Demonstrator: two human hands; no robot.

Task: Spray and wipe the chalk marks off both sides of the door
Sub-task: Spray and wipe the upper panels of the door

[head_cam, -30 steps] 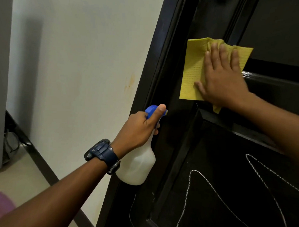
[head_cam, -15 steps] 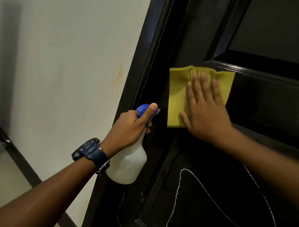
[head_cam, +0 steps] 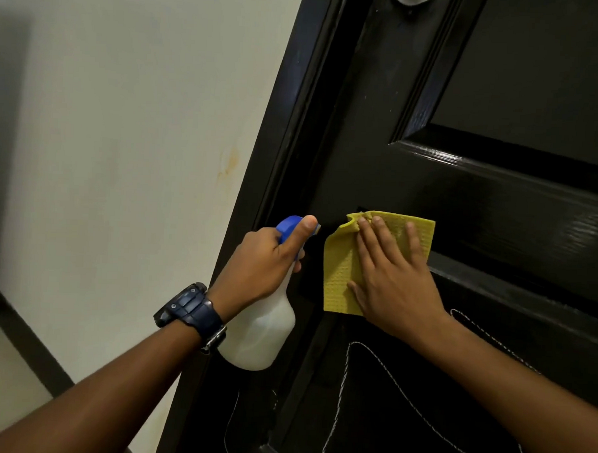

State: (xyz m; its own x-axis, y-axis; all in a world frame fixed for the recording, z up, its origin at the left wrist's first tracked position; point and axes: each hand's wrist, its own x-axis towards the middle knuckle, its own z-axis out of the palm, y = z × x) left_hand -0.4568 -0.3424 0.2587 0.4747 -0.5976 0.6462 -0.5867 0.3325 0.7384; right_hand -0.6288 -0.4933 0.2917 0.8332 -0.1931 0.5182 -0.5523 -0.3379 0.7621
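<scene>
Head view:
Door: black panelled door [head_cam: 380, 127], glossy, filling the right half of the view.
Chalk marks: white looping lines [head_cam: 380, 377] on the lower panel, below both hands.
Right hand: right hand [head_cam: 396, 282] laid flat, fingers [head_cam: 381, 236] straight and spread, pressing a yellow cloth [head_cam: 340, 272] against the door's middle rail.
Left hand: left hand [head_cam: 265, 266] curled round the neck of a white spray bottle [head_cam: 258, 337]; thumb on its blue spray head [head_cam: 289, 226], the nozzle just beside the cloth.
Wrist: dark blue wristwatch [head_cam: 191, 310].
Surroundings: pale wall [head_cam: 124, 116] to the left; dark skirting board [head_cam: 28, 341] along the floor.
</scene>
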